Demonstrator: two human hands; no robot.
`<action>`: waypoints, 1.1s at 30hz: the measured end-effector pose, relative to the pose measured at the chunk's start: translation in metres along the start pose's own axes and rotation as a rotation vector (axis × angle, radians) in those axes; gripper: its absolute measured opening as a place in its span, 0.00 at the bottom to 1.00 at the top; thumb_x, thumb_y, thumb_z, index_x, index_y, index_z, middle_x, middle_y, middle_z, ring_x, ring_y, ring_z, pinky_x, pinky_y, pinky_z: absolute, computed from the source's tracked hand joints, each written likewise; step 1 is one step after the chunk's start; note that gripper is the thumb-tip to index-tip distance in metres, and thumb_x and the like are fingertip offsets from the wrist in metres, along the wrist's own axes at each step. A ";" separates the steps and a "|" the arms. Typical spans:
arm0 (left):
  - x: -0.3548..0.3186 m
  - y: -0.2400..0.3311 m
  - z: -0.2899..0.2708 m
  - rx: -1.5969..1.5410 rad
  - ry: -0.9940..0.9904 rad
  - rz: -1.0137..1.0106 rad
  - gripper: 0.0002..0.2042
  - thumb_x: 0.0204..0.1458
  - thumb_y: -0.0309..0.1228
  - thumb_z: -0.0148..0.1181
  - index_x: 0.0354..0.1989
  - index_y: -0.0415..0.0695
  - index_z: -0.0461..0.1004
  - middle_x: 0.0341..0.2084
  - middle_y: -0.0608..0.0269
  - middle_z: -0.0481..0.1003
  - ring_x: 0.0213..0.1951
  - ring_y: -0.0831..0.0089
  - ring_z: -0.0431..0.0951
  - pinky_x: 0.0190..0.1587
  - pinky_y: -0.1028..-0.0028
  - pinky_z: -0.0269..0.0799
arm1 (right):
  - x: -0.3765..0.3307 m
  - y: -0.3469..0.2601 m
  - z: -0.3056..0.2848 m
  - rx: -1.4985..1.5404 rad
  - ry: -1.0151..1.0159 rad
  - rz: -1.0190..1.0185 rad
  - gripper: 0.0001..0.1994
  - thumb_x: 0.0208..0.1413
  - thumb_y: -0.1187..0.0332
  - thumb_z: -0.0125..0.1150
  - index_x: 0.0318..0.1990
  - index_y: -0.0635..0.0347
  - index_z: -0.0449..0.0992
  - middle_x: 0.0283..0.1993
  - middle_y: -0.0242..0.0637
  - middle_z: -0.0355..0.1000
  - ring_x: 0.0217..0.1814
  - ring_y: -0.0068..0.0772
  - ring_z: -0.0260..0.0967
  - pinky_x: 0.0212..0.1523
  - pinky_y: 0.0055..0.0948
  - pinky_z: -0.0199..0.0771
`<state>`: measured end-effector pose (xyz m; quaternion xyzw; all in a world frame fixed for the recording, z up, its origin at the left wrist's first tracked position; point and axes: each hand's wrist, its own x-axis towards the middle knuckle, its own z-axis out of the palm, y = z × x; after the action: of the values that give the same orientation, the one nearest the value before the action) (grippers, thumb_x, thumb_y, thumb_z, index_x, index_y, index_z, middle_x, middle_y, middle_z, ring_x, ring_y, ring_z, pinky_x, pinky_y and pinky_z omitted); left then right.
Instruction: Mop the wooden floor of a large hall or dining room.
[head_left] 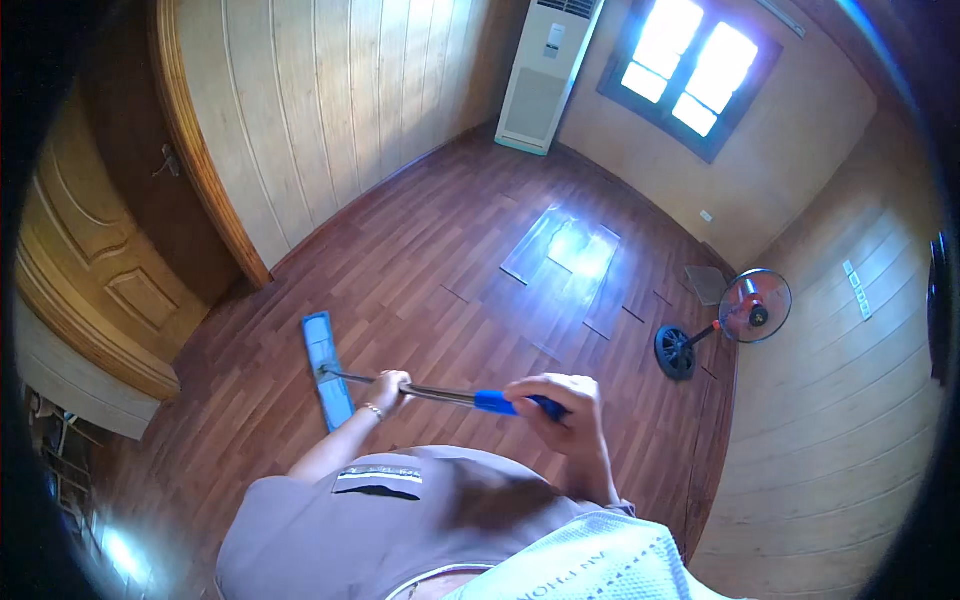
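Note:
A flat mop with a blue rectangular head (pixel 328 370) rests on the wooden floor to my left. Its thin metal pole (pixel 440 396) runs across in front of my body and ends in a blue grip (pixel 495 402). My left hand (pixel 388 392), with a bracelet at the wrist, is wrapped round the pole on the side nearer the mop head. At the other end my right hand (pixel 562 412) is closed round the blue grip, its fingers curled over it and partly hiding it.
A fan (pixel 756 306) on a round black base (pixel 675 353) stands at the right wall. A tall white air conditioner (pixel 535 85) fills the far corner beside a window (pixel 690 65). At the left is a wooden door (pixel 110 270); the brown floor (pixel 430 260) shines under window light.

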<state>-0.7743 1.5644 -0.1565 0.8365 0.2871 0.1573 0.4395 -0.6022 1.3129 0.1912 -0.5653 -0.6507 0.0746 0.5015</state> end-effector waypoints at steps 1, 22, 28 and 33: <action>0.009 0.012 0.008 -0.063 -0.098 -0.080 0.09 0.38 0.33 0.66 0.17 0.48 0.70 0.18 0.57 0.73 0.27 0.57 0.75 0.31 0.60 0.68 | -0.006 -0.001 -0.007 -0.014 0.072 0.009 0.05 0.48 0.75 0.62 0.33 0.60 0.78 0.28 0.40 0.77 0.26 0.34 0.76 0.27 0.26 0.73; -0.102 0.056 -0.039 0.192 -0.141 -0.030 0.05 0.41 0.36 0.59 0.21 0.50 0.76 0.23 0.53 0.76 0.27 0.52 0.77 0.31 0.58 0.72 | -0.033 -0.048 0.044 0.107 0.145 -0.413 0.13 0.51 0.61 0.60 0.26 0.63 0.76 0.21 0.41 0.73 0.18 0.31 0.69 0.18 0.28 0.66; -0.189 -0.023 -0.104 -0.253 0.014 -0.290 0.19 0.47 0.41 0.38 0.08 0.47 0.63 0.04 0.63 0.64 0.08 0.71 0.61 0.13 0.67 0.56 | -0.040 -0.060 0.146 0.191 -0.135 -0.384 0.08 0.37 0.71 0.66 0.28 0.57 0.76 0.28 0.37 0.73 0.29 0.42 0.71 0.27 0.34 0.70; -0.277 -0.131 -0.145 -0.406 0.137 -0.366 0.20 0.50 0.38 0.36 0.08 0.46 0.59 0.05 0.61 0.63 0.08 0.72 0.59 0.12 0.69 0.52 | -0.043 -0.115 0.221 0.405 -0.426 -0.282 0.09 0.42 0.72 0.65 0.33 0.58 0.74 0.36 0.41 0.74 0.36 0.46 0.72 0.35 0.39 0.72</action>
<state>-1.1113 1.5457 -0.1852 0.6530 0.4250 0.1857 0.5987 -0.8472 1.3418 0.1360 -0.3300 -0.7849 0.2490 0.4615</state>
